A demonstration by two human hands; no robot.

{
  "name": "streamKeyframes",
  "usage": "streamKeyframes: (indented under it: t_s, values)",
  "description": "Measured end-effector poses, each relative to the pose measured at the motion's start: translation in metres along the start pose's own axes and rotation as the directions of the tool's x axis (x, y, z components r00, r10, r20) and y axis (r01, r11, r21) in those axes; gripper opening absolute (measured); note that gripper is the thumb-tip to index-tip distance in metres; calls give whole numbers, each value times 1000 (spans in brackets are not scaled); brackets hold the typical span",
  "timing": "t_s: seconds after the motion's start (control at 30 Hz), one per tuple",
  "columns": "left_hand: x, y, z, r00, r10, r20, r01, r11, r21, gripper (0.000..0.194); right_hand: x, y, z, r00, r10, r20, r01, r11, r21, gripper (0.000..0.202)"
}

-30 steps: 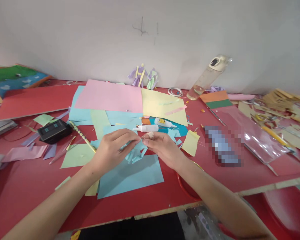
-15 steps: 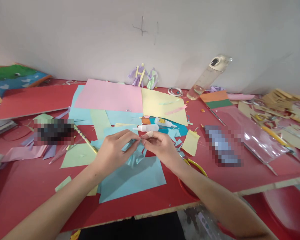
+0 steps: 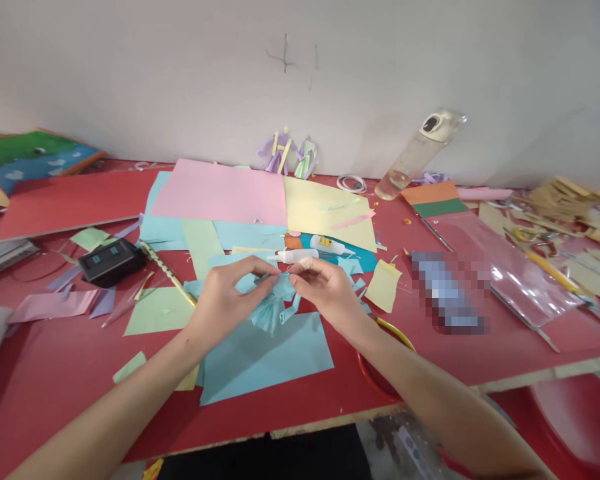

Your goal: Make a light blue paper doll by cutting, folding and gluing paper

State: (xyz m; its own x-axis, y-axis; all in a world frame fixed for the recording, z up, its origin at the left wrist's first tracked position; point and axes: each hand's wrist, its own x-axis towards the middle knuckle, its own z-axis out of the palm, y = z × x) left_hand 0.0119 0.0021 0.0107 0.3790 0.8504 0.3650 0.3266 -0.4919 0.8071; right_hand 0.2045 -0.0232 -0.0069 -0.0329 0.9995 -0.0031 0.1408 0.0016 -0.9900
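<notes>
Near the middle of the red table, my left hand [image 3: 230, 293] pinches the upper part of a small light-blue paper figure [image 3: 269, 313] with a pleated skirt. Thumb and fingers of my right hand [image 3: 325, 287] close on the same figure's upper right side, with a pale wrap on one finger. A folded blue strip hangs from the figure between the hands. Below it lies a light-blue sheet [image 3: 267, 360]. Two white glue bottles, one nearer [image 3: 298, 256] and one farther [image 3: 327, 245], lie just beyond my fingers.
Pink [image 3: 220, 190] and yellow sheets [image 3: 325, 207] lie toward the wall, where two paper figures [image 3: 280, 152] lean. A clear bottle [image 3: 415, 160] stands back right. Yellow-and-red scissors [image 3: 395, 333] lie under my right forearm. A black device [image 3: 113, 261] sits left.
The blue figure's body and folded strip show more clearly between my hands. My right fingertips have shifted slightly to the right, a little away from the left ones.
</notes>
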Motion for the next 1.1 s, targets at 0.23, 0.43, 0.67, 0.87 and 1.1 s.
streamKeyframes:
  t_s: [0.23,0.43,0.67,0.87,1.1]
  values:
    - [-3,-4,1,982,174,-68,-170,984,57,9,-1,-6,-1,998,56,25,-57,998,26,19]
    - [1,-4,-3,948,315,-46,-307,944,119,12,1,-7,-3,995,79,55,-85,992,97,24]
    - [5,-4,-7,903,429,-5,-425,895,139,14,-1,-7,-1,995,86,56,-92,989,114,20]
    - [5,-6,-10,879,469,87,-476,860,184,13,-1,-9,0,995,84,46,-87,993,84,21]
    - [5,1,-12,980,163,114,-165,986,3,9,-3,-9,0,996,72,50,-75,995,61,18]
